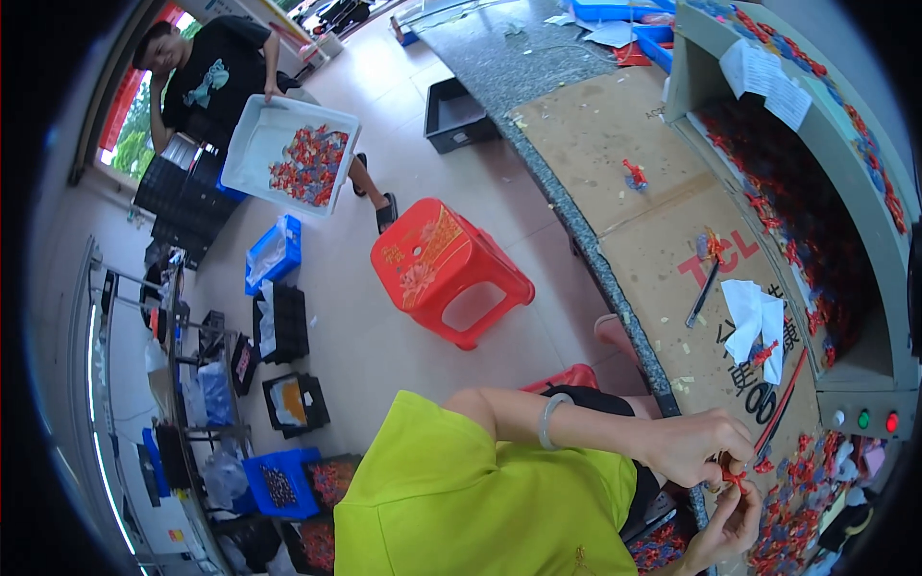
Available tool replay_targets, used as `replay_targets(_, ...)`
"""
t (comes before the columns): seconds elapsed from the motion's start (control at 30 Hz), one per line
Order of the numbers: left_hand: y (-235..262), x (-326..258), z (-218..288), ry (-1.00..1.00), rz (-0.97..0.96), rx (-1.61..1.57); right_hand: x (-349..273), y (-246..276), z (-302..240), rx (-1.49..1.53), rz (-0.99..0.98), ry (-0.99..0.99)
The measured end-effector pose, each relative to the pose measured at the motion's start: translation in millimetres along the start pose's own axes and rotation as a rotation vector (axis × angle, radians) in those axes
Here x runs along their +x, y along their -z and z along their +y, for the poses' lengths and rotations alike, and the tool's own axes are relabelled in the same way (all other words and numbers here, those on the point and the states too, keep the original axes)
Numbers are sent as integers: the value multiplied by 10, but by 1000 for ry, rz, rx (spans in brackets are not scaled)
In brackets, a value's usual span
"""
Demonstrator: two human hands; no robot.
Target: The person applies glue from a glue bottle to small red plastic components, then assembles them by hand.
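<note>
My left hand [693, 445], with a pale bangle on its wrist, and my right hand [732, 523] meet at the bench's near end. Between their fingertips they pinch a small red plastic part [736, 475]. Just right of the hands a heap of several small red and blue parts [807, 494] lies on the bench. My yellow-green shirt fills the lower middle of the view.
A cardboard-covered bench [615, 134] carries a dark pen [701, 294], white paper [759, 315], black scissors [764, 398] and a grey hopper [816, 221] of red parts. On the floor stand a red stool [447, 269] and a black crate [456, 115]. Another person carries a white tray [298, 158].
</note>
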State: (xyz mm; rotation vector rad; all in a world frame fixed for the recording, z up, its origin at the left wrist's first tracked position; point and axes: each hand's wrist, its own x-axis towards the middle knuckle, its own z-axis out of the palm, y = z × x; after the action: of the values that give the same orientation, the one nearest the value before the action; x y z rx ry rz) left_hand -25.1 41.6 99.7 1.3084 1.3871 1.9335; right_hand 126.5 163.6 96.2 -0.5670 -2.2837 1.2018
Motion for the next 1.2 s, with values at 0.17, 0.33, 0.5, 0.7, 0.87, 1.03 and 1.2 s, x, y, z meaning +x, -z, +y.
replay_targets(0.17, 53, -36, -17, 22, 23, -12, 66, -55, -13, -27, -22, 6)
replay_targets(0.33, 47, -56, -49, 27, 29, -23, 49, -59, -46, -38, -19, -2)
replay_targets(0.5, 26, -67, -80, 16, 41, -50, 23, -45, -13, -40, -7, -5)
replay_targets(0.7, 1, -58, -141, -35, 48, -37, 39, -36, 11, -19, 17, -43)
replay_targets(0.87, 24, -62, -107, -11, 65, -12, 151, -165, -323, -48, 83, 84)
replay_targets(1.03, 38, -70, -85, -20, 86, -21, 95, -48, -3, -50, -10, 0)
replay_targets(1.2, 55, -77, -74, -21, 78, -5, 86, -22, 55, -47, -20, 16)
